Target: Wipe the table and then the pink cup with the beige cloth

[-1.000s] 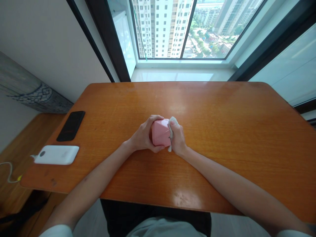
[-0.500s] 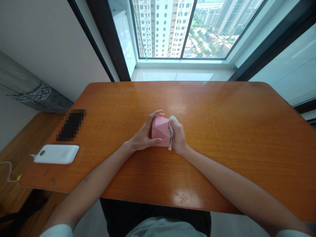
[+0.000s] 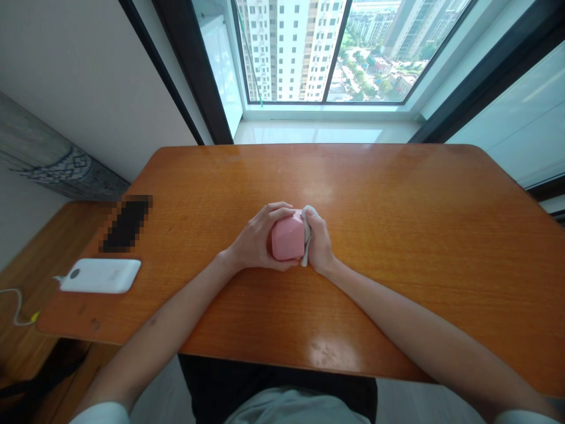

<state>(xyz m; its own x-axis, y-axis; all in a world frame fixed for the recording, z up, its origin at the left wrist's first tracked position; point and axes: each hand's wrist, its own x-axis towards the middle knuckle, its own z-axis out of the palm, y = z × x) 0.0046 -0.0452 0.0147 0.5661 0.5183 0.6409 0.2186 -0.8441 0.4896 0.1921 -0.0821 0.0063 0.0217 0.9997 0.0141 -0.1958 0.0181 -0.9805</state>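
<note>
A small pink faceted object (image 3: 288, 238), its exact kind unclear, is held between both hands over the middle of the table. My left hand (image 3: 259, 237) wraps round it from the left, fingers over the far side and thumb along the near edge. On the right, my right hand (image 3: 321, 242) is closed on a whitish cloth (image 3: 306, 235) and presses it against the object's right side. Most of the cloth is hidden behind the right hand's fingers and thumb.
The brown wooden table (image 3: 397, 224) has a white power bank-like device (image 3: 101, 275) with a cable at its left. A dark pixelated rectangle (image 3: 127, 225) lies behind that. A window (image 3: 331, 53) stands beyond the far edge.
The pink object has turned in my left hand and shows a different facet. My left fingers and thumb have shifted round it. The right hand with the cloth stays nearly in place.
</note>
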